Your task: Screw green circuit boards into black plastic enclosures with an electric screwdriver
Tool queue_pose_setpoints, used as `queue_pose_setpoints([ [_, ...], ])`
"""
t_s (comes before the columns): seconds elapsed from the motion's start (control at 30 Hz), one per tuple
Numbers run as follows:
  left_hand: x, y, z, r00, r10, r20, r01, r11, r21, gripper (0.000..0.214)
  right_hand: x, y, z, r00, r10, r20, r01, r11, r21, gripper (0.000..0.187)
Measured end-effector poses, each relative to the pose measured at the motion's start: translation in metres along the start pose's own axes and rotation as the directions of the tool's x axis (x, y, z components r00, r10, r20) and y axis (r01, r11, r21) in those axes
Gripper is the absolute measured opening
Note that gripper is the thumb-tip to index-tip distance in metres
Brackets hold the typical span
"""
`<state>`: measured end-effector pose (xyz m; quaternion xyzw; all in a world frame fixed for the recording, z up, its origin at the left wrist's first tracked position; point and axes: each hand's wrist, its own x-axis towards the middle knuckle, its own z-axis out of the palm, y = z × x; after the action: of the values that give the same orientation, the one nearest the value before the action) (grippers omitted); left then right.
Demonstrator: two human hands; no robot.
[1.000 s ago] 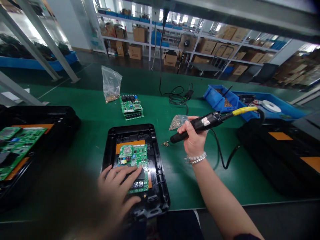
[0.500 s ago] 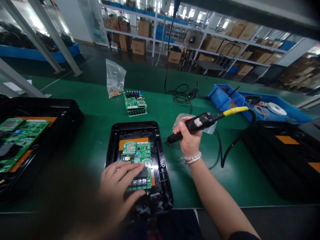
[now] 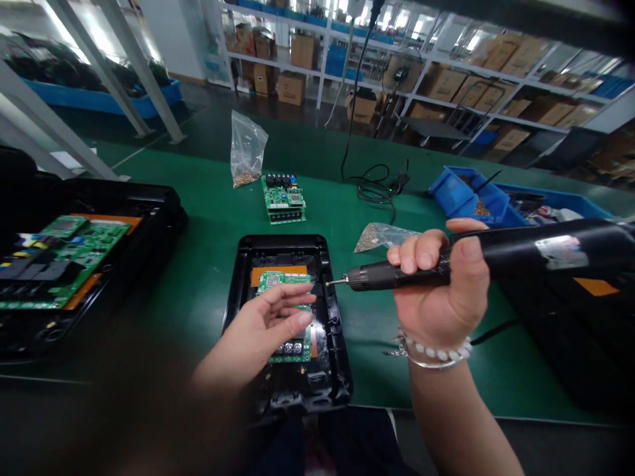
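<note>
My right hand [image 3: 439, 284] is wrapped around a black electric screwdriver [image 3: 516, 254], held almost level with its bit pointing left. A tiny brass-coloured piece, likely a screw, shows at the bit's tip. Over a green circuit board [image 3: 290, 277] hovers my left hand [image 3: 270, 317], thumb and fingers apart, with nothing visible between them. Its fingertips are a short way left of the bit. The board lies on an orange sheet [image 3: 297, 270] inside a black plastic housing [image 3: 342, 370]; my left hand hides much of the board.
Behind the housing are stacked circuit boards [image 3: 284, 198] and a clear bag of small screws [image 3: 248, 149]. A second screw bag [image 3: 372, 237] lies near the screwdriver. Blue bins [image 3: 466, 192] stand back right. Another housing with a board [image 3: 153, 205] is at left. A black cable [image 3: 372, 182] lies behind.
My left hand has lifted off the board, its fingers now pointing right. My right hand has turned the screwdriver from a downward slant to nearly level, closer to the camera. The view has shifted slightly.
</note>
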<state>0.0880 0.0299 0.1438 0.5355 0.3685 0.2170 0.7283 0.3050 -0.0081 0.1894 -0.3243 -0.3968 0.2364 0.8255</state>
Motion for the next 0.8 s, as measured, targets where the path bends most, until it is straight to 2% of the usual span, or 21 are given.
queue_pose_setpoints([
  [0.2,0.007,0.000,0.016,0.999,0.036,0.008,-0.035,0.995,-0.092,0.040,-0.014,-0.018,0.011,0.998,0.054,0.039,-0.060,0.985,0.163,0.021],
  [0.4,0.001,-0.009,0.019,0.999,0.045,-0.022,-0.048,0.991,-0.124,0.026,-0.024,-0.023,0.014,0.993,0.115,0.002,-0.113,0.972,0.207,0.019],
  [0.53,-0.003,-0.012,0.016,0.992,0.106,-0.070,-0.105,0.994,0.018,0.016,-0.028,-0.027,0.014,0.989,0.147,-0.012,-0.141,0.966,0.217,0.021],
  [0.67,-0.008,-0.014,0.012,0.979,0.192,-0.064,-0.177,0.967,0.183,0.010,-0.031,-0.029,0.013,0.984,0.173,-0.029,-0.165,0.969,0.182,0.023],
  [0.73,-0.011,-0.015,0.010,0.954,0.291,-0.068,-0.251,0.904,0.347,0.009,-0.032,-0.028,0.013,0.983,0.181,-0.015,-0.176,0.968,0.177,0.023],
  [0.8,-0.014,-0.016,0.008,0.911,0.410,-0.046,-0.332,0.794,0.509,0.009,-0.033,-0.028,0.015,0.985,0.174,0.012,-0.174,0.971,0.166,0.022],
])
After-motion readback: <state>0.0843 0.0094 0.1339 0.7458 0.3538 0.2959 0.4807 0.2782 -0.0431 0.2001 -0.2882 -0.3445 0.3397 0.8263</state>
